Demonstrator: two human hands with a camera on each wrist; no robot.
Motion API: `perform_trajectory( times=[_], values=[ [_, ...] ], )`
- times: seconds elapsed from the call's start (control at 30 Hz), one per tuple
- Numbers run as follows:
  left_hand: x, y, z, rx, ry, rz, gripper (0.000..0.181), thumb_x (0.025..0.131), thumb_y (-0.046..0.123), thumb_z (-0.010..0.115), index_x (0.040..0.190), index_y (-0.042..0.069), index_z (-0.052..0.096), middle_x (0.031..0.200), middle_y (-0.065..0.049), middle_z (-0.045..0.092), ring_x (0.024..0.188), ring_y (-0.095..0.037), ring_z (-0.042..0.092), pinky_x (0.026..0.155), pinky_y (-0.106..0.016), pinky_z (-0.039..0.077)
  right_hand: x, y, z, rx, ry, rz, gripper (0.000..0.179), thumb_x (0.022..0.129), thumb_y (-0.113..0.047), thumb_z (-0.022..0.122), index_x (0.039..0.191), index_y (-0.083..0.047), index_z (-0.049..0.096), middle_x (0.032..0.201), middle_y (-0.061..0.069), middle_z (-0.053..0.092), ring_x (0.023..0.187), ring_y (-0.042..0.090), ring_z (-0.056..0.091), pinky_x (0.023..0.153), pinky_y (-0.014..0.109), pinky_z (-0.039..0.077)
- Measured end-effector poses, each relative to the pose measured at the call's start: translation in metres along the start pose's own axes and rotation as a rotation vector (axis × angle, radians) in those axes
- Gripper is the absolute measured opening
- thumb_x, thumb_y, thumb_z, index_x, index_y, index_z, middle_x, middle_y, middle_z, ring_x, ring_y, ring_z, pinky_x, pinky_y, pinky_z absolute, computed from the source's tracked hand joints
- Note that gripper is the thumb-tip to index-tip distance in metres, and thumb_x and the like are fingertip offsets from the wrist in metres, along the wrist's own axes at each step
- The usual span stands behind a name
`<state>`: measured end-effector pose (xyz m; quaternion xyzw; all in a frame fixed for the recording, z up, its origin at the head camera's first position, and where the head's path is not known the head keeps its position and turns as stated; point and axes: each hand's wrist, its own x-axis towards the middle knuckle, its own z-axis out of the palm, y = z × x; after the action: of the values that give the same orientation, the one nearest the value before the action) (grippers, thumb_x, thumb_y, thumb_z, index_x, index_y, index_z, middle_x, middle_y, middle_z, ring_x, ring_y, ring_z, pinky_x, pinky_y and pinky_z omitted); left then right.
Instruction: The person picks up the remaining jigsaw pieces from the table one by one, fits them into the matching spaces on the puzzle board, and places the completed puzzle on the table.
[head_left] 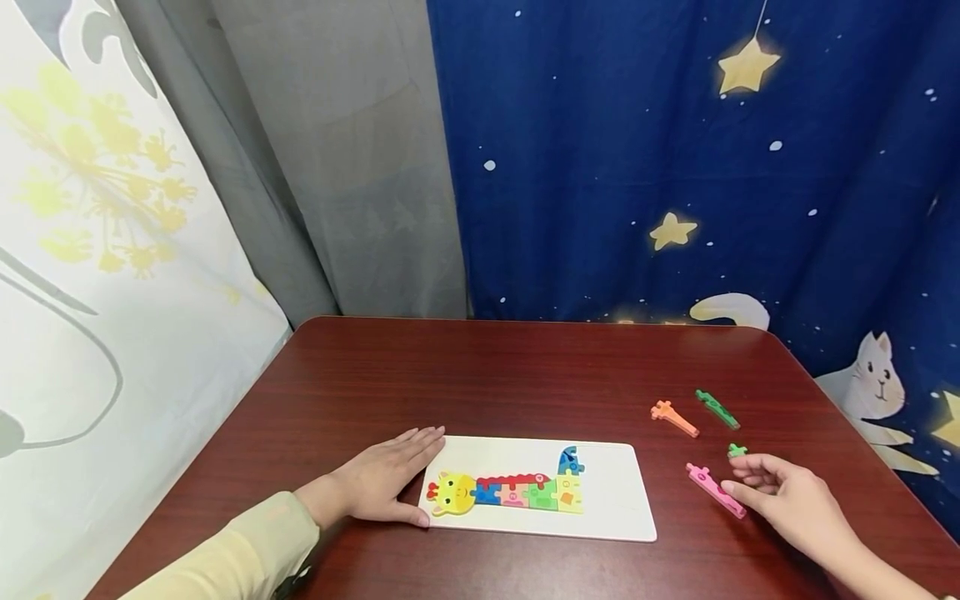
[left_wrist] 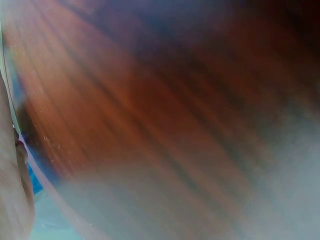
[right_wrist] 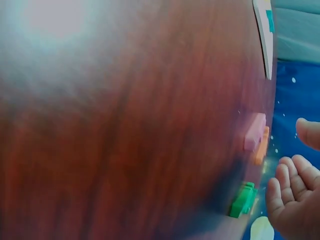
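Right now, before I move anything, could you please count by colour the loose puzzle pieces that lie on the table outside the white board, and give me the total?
Orange piece: 1
Pink piece: 1
Dark green piece: 1
Light green piece: 1
Total: 4

A white rectangular giraffe-puzzle board (head_left: 617,493) lies flat. At right slants a knobbed pink strip (head_left: 711,488); beyond, a green piece (head_left: 737,450).
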<state>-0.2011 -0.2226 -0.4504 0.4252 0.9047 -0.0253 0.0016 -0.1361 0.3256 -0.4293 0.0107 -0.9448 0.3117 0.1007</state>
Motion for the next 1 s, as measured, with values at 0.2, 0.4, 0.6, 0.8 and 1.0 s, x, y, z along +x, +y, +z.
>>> perform_trajectory(
  times=[0.2,0.4,0.6,0.8,1.0],
  values=[
    [0.001,-0.001,0.001,-0.001,0.009,0.004,0.106,0.083,0.082,0.036,0.155,0.006,0.020,0.160,-0.008,0.019,0.145,-0.021,0.020,0.116,-0.037,0.022,-0.006,0.000,0.000,-0.028,-0.027,0.038,0.041,0.079,-0.027,0.082,0.105,0.003,0.070,0.086,0.006,0.071,0.068,0.002,0.061,0.059,0.019,0.051],
    [0.001,-0.001,0.002,0.007,0.019,0.009,0.106,0.083,0.082,0.036,0.155,0.005,0.021,0.160,-0.009,0.019,0.145,-0.021,0.020,0.116,-0.037,0.021,-0.007,0.000,0.002,-0.046,-0.047,0.073,0.044,0.079,-0.033,0.082,0.104,0.001,0.071,0.084,0.004,0.070,0.069,0.006,0.061,0.059,0.022,0.048],
    [0.001,-0.002,0.003,0.014,0.034,0.019,0.106,0.083,0.081,0.037,0.154,0.004,0.022,0.160,-0.010,0.020,0.145,-0.022,0.021,0.115,-0.037,0.022,-0.007,-0.001,0.003,-0.059,-0.083,0.104,0.044,0.079,-0.032,0.082,0.103,0.003,0.070,0.085,0.005,0.071,0.073,0.015,0.065,0.062,0.024,0.049],
    [0.001,-0.001,0.003,0.018,0.036,0.022,0.106,0.083,0.081,0.038,0.154,0.003,0.023,0.159,-0.011,0.021,0.145,-0.022,0.021,0.115,-0.037,0.022,-0.007,0.000,0.007,-0.065,-0.130,0.126,0.045,0.080,-0.034,0.080,0.103,0.003,0.069,0.086,0.005,0.071,0.078,0.019,0.067,0.070,0.043,0.052],
    [0.001,0.000,0.003,0.015,0.023,0.021,0.106,0.084,0.081,0.037,0.154,0.002,0.022,0.159,-0.012,0.021,0.145,-0.024,0.021,0.116,-0.038,0.022,-0.007,0.003,0.010,-0.072,-0.134,0.121,0.043,0.079,-0.032,0.081,0.102,0.002,0.070,0.085,0.005,0.071,0.078,0.020,0.067,0.070,0.043,0.051]
  ],
)
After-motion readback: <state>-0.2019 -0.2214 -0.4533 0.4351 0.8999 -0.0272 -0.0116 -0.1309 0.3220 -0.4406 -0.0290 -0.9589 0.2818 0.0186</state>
